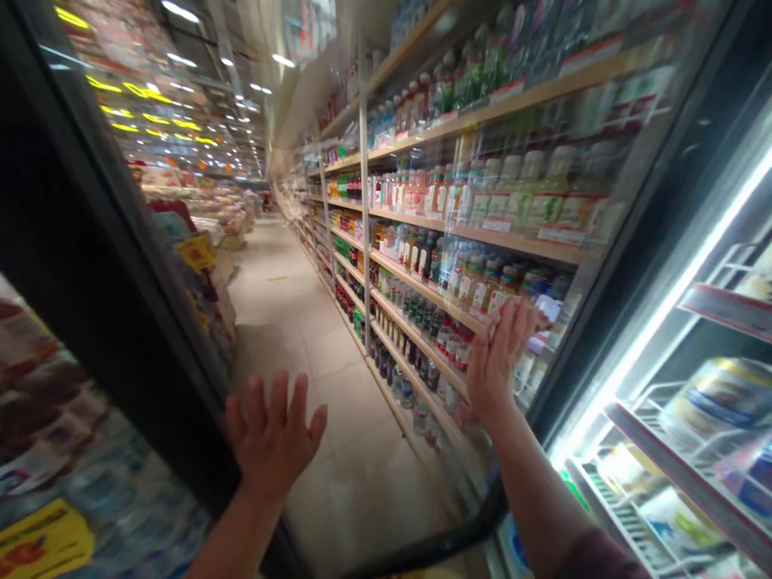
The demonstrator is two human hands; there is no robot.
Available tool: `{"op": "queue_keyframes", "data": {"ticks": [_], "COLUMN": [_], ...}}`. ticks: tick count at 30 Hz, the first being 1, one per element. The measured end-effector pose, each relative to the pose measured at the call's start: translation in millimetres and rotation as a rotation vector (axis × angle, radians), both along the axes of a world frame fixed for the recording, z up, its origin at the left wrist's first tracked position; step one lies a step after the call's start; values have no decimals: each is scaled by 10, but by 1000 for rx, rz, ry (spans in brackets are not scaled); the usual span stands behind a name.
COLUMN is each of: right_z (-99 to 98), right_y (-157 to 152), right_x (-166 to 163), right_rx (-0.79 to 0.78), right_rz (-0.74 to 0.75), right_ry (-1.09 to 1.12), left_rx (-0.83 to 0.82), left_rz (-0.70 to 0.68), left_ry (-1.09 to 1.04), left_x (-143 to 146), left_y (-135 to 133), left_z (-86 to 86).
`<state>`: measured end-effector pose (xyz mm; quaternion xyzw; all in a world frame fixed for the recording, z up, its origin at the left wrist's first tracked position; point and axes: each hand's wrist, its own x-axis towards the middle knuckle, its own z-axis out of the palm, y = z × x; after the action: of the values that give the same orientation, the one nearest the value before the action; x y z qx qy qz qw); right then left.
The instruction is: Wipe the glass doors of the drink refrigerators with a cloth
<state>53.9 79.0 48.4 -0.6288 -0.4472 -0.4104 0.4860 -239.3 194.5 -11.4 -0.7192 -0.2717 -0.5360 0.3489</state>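
Glass cooler door (pixel 374 265): stands open, clear of the lit cooler shelves (pixel 681 458). Left hand (pixel 273 434) and right hand (pixel 498 354) spread flat on its glass, holding nothing.

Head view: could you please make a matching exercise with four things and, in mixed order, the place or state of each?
1 left hand
2 right hand
3 light strip
4 yellow label

a flat on the glass door
b lower left corner
c glows white inside the cooler
d open, fingers spread, beside the dark door frame

Pairs: 1-d, 2-a, 3-c, 4-b
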Motion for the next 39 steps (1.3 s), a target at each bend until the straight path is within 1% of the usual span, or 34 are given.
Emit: {"op": "queue_keyframes", "data": {"ticks": [1, 2, 3, 5, 6, 7, 8, 9, 12, 13, 14, 15, 16, 19, 20, 21, 23, 25, 26, 27, 29, 31, 32, 33, 34, 35, 37, 38, 39], "right_z": [12, -37, -133, -369, -455, -488, -461, -377, 9, 96, 127, 99, 18, -334, -405, -427, -333, -169, -117, -104, -203, -369, -424, -436, -401, -324, -121, -39, 3], "right_y": [19, 39, 59, 83, 88, 89, 89, 91, 119, 136, 153, 168, 179, 180, 172, 162, 145, 143, 146, 149, 150, 142, 137, 135, 139, 148, 182, 202, 218], "right_x": [-48, -137, -258, -521, -626, -694, -722, -714, -606, -594, -611, -658, -728, -936, -960, -950, -849, -721, -682, -673, -739, -848, -886, -901, -891, -861, -787, -769, -777], "right_rx": [4, -14, -54, -150, -194, -223, -236, -230, -151, -121, -103, -99, -112, -227, -273, -296, -266, -164, -119, -91, -94, -171, -214, -240, -242, -215, -117, -77, -54], "right_rz": [-2, -3, 3, 38, 59, 77, 89, 92, 69, 61, 52, 47, 47, 83, 97, 104, 91, 66, 54, 47, 48, 79, 99, 117, 125, 122, 92, 76, 62], "right_ry": [15, 14, -10, -132, -205, -268, -306, -310, -201, -167, -147, -144, -160, -306, -359, -389, -355, -234, -171, -124, -119, -227, -292, -339, -354, -331, -223, -172, -139], "left_rx": [0, -1, -5, -20, -30, -40, -46, -50, -57, -59, -62, -64, -62, -39, -29, -23, -32, -56, -64, -69, -58, -46, -42, -35, -30, -28, -24, -24, -23], "left_rz": [1, 2, 7, 35, 55, 75, 87, 92, 94, 96, 99, 105, 111, 117, 111, 103, 79, 55, 50, 49, 51, 52, 50, 46, 44, 43, 43, 47, 53], "left_ry": [-3, -8, -10, -13, -12, -8, -7, -7, -9, -6, -3, 6, 14, 33, 35, 35, 26, 19, 18, 20, 28, 31, 29, 25, 20, 16, 14, 15, 17], "left_x": [3, 4, 5, 4, 4, 4, 4, 5, 6, 6, 6, 7, 8, 18, 24, 29, 39, 45, 47, 47, 49, 53, 55, 59, 62, 65, 69, 70, 70], "left_y": [3, 8, 13, 25, 30, 33, 34, 33, 20, 13, 6, -2, -10, -34, -40, -45, -51, -55, -57, -60, -70, -83, -90, -95, -99, -102, -105, -106, -107], "left_z": [-3, -9, -19, -47, -62, -75, -87, -97, -113, -114, -113, -110, -104, -66, -51, -36, -15, -9, -9, -10, -6, 8, 19, 29, 40, 48, 59, 61, 63]}}
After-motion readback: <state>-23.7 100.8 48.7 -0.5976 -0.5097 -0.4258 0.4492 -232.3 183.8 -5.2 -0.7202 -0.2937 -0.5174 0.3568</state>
